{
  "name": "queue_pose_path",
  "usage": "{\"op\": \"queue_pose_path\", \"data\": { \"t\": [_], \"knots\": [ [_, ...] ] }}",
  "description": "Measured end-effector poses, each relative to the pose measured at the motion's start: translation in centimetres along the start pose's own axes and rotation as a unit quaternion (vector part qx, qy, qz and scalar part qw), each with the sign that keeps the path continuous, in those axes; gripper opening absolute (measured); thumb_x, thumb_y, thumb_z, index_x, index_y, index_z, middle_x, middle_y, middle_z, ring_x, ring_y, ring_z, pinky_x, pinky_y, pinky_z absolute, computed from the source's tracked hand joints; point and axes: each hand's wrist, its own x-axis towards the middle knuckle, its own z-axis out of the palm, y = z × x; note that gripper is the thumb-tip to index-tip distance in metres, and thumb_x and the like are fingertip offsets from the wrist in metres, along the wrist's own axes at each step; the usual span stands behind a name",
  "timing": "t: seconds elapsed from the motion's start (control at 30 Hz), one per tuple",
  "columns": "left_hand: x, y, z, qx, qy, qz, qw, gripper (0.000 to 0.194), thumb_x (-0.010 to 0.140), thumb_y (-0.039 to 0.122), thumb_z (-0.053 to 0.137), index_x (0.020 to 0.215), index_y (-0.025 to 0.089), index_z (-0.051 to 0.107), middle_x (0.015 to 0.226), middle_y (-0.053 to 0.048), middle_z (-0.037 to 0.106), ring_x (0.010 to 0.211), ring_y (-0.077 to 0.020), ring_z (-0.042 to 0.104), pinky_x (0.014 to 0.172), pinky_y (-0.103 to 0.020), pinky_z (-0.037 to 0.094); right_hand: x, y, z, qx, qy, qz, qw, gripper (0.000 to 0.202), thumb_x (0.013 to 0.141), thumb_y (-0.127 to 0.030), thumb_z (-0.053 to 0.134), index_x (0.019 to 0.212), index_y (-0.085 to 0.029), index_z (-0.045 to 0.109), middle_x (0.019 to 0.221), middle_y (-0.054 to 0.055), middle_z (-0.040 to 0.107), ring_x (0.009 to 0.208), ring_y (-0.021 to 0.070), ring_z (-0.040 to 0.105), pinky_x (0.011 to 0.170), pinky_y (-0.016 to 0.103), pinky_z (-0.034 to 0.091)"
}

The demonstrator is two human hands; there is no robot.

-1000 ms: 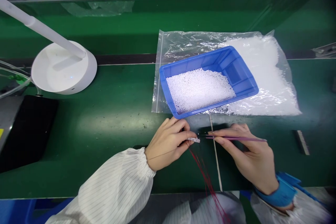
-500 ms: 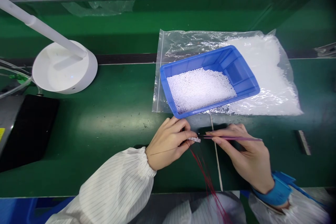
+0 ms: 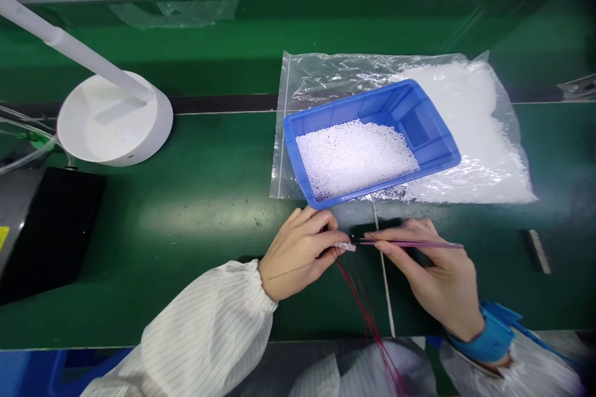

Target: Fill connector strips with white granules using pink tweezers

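Note:
My left hand [image 3: 302, 254] pinches a small pale, speckled block [image 3: 346, 247] between thumb and fingers. Thin red wires [image 3: 367, 316] run down from beneath that hand toward my lap, and a fine dark wire lies across its back. My right hand [image 3: 433, 279] grips a pair of pink tweezers [image 3: 419, 244]. Their dark tips are right at the block's end; whether they hold a bead there is too small to tell. Just beyond my hands stands a blue bin [image 3: 433, 130] partly filled with tiny white beads [image 3: 354, 158].
Under the bin lies a clear zip bag [image 3: 488, 136] of white material. A white lamp base [image 3: 116, 121] and a black box [image 3: 51, 229] stand at left. A small dark strip [image 3: 539, 252] lies at right. A pale cord [image 3: 386, 285] crosses the green bench. My right wrist wears a blue band [image 3: 488, 332].
My right hand and the tweezers have shifted very slightly to the left. My left hand and the block look the same.

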Motion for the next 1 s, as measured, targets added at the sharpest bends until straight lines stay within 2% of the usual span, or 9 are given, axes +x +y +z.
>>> {"op": "queue_pose_path", "data": {
  "t": [0.4, 0.67, 1.0],
  "knots": [
    [0.0, 0.06, -0.05, 0.002, 0.002, 0.003, 1.0, 0.015, 0.095, 0.022, 0.055, 0.102, 0.022, 0.068, 0.091, -0.003, 0.058, 0.089, -0.0175, 0.049, 0.074, -0.031, 0.035, 0.06, 0.07, 0.1, -0.002, -0.015, -0.003, 1.0, 0.014, 0.087, -0.017, 0.065, 0.097, -0.027, 0.069, 0.089, -0.003, 0.074, 0.075, 0.0168, 0.062, 0.071, 0.037, 0.043],
    [0.03, 0.07, -0.02, 0.0, 0.009, 0.01, 1.0, 0.016, 0.096, 0.021, 0.053, 0.1, 0.018, 0.068, 0.09, -0.004, 0.058, 0.088, -0.0181, 0.049, 0.074, -0.032, 0.036, 0.2, -0.36, 0.2, -0.039, -0.027, -0.081, 0.996, 0.026, 0.085, -0.009, 0.066, 0.105, -0.025, 0.065, 0.093, -0.002, 0.074, 0.074, 0.0142, 0.06, 0.068, 0.036, 0.04],
    [-0.01, 0.03, 0.06, -0.002, 0.01, 0.013, 1.0, 0.015, 0.095, 0.018, 0.054, 0.1, 0.019, 0.068, 0.089, -0.003, 0.057, 0.088, -0.0181, 0.048, 0.074, -0.031, 0.036, 0.35, -0.86, -0.06, -0.055, -0.032, -0.093, 0.994, 0.025, 0.085, -0.009, 0.066, 0.106, -0.023, 0.063, 0.09, -0.001, 0.074, 0.07, 0.0128, 0.058, 0.066, 0.035, 0.038]
  ]
}}
